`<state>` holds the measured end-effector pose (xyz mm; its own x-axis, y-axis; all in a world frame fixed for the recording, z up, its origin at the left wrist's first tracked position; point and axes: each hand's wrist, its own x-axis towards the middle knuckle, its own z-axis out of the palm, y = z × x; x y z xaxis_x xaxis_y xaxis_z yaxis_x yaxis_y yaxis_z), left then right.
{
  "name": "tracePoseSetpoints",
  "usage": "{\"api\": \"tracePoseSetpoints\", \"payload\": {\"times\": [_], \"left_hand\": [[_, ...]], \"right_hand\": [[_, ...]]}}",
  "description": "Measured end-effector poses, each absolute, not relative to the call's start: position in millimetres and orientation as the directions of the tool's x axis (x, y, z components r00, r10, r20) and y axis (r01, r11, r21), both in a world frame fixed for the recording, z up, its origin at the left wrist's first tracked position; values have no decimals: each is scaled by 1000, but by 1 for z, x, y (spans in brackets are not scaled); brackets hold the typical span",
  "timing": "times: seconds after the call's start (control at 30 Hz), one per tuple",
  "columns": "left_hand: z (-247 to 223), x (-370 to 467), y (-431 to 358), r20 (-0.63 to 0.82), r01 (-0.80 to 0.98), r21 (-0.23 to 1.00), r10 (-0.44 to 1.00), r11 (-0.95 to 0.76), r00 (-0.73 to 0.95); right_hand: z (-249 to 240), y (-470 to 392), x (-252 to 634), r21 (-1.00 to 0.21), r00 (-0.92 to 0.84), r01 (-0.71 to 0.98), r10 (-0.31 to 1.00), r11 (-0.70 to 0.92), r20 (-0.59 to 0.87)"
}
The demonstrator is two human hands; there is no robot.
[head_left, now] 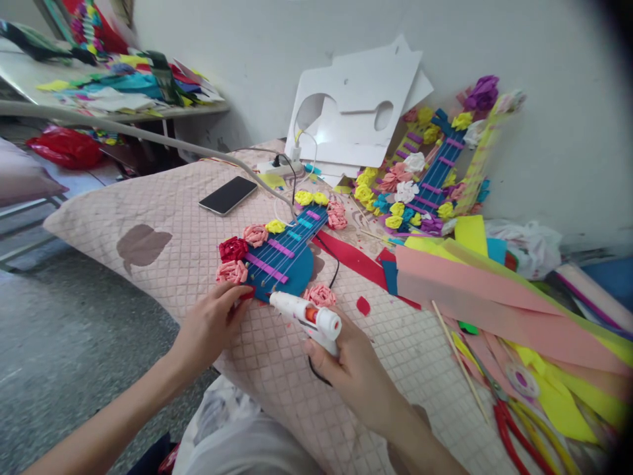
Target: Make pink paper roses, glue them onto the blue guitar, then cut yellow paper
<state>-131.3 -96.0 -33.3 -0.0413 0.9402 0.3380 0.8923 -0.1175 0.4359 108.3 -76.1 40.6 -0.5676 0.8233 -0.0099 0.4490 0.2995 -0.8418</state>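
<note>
Wrapping its fingers around the handle of a white glue gun (pixel 295 307), the right hand (pixel 353 373) points the nozzle at the lower edge of a blue toy guitar (pixel 299 269). The left hand (pixel 210 320) pinches a small red piece (pixel 250 294) at that edge, just beside a pink flower (pixel 231 271). The guitar lies flat on the quilted cloth (pixel 190 241), strings facing up. A phone (pixel 228 196) rests beyond it, and scissors (pixel 500 396) lie well apart to the right.
</note>
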Motion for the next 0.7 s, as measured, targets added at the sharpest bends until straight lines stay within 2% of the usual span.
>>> {"api": "tracePoseSetpoints", "payload": {"times": [0.17,0.27,0.5,0.6,0.7], "left_hand": [[-31,-129,-99,304,972,224,953,-71,-1],[-28,-128,-102,298,981,186,955,-58,0],[-26,-129,-103,319,955,273,947,-117,25],[-23,-131,-102,335,926,356,942,-122,-4],[-19,-132,-102,379,903,419,922,-94,-80]], "right_hand": [[40,-77,113,-855,-554,439,833,277,-14],[40,-79,116,-872,-551,417,834,258,-17],[37,-83,123,-907,-515,386,855,169,-60],[31,-82,130,-952,-514,306,844,15,-152],[23,-77,141,-976,-517,155,829,-154,-213]]}}
